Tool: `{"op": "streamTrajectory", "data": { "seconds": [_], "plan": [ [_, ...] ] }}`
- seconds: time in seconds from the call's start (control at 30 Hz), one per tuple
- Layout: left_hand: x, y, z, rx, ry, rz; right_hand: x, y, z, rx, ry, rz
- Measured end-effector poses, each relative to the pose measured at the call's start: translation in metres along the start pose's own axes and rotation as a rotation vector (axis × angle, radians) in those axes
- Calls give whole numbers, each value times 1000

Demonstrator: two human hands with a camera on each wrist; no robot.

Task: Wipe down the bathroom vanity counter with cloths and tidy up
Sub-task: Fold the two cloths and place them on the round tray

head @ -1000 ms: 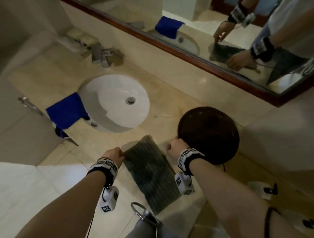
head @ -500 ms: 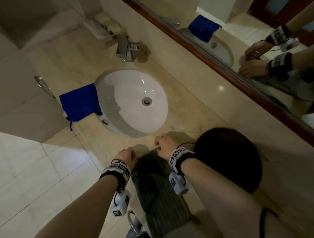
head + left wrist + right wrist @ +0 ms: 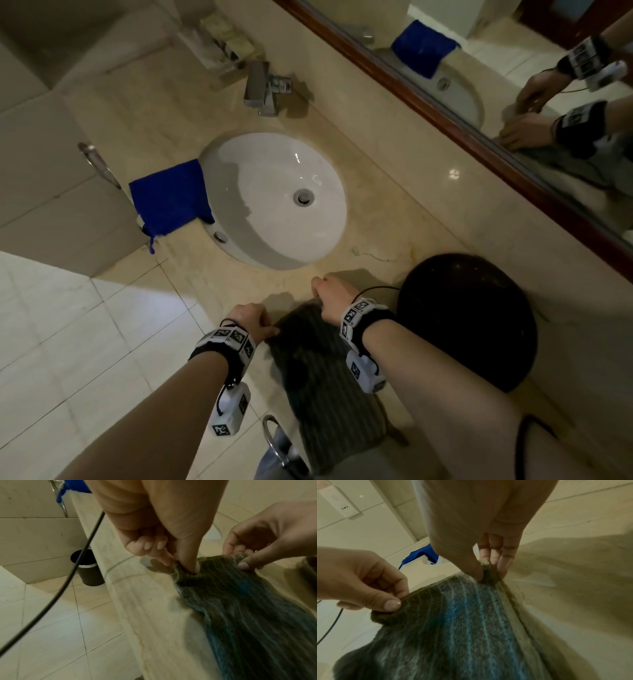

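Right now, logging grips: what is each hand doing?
Left hand: pinching the near-left corner of the dark grey striped cloth.
Right hand: pinching the same cloth's other top corner.

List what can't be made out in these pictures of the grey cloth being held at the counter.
- Grey striped cloth: its lower end runs off the bottom edge of the head view.
- Right hand: fingertips hidden behind its own knuckles in the head view; only the wrist views show the pinch.
- Packets behind the faucet: too small and dim to identify.
- Dark round object: too dark to identify.
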State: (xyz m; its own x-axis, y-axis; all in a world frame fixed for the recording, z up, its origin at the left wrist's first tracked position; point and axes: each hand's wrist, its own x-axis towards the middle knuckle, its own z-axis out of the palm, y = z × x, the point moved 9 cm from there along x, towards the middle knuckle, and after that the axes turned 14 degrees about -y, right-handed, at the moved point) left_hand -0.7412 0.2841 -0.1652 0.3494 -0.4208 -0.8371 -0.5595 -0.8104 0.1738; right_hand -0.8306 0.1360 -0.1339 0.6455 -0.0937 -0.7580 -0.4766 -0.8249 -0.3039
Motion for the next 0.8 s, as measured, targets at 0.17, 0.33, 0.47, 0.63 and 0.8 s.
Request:
{"op": "streamTrajectory", "data": {
  "seconds": [0.17, 0.33, 0.47, 0.63, 0.8],
  "plan": [
    [-7, 0, 7, 49, -16, 12, -6, 0, -1, 45, 11, 35],
    [-16, 0, 4, -10, 39, 32, -16, 5, -3, 68, -14, 88],
    [-28, 1, -5, -81, 96, 44, -29, 7, -8, 91, -33, 93],
    [-45, 7, -8, -103, 140, 68, -53, 9, -6, 143, 1, 84],
    [-69, 14, 7, -106, 185, 92, -78, 6, 7, 84, -9, 89]
  ]
}}
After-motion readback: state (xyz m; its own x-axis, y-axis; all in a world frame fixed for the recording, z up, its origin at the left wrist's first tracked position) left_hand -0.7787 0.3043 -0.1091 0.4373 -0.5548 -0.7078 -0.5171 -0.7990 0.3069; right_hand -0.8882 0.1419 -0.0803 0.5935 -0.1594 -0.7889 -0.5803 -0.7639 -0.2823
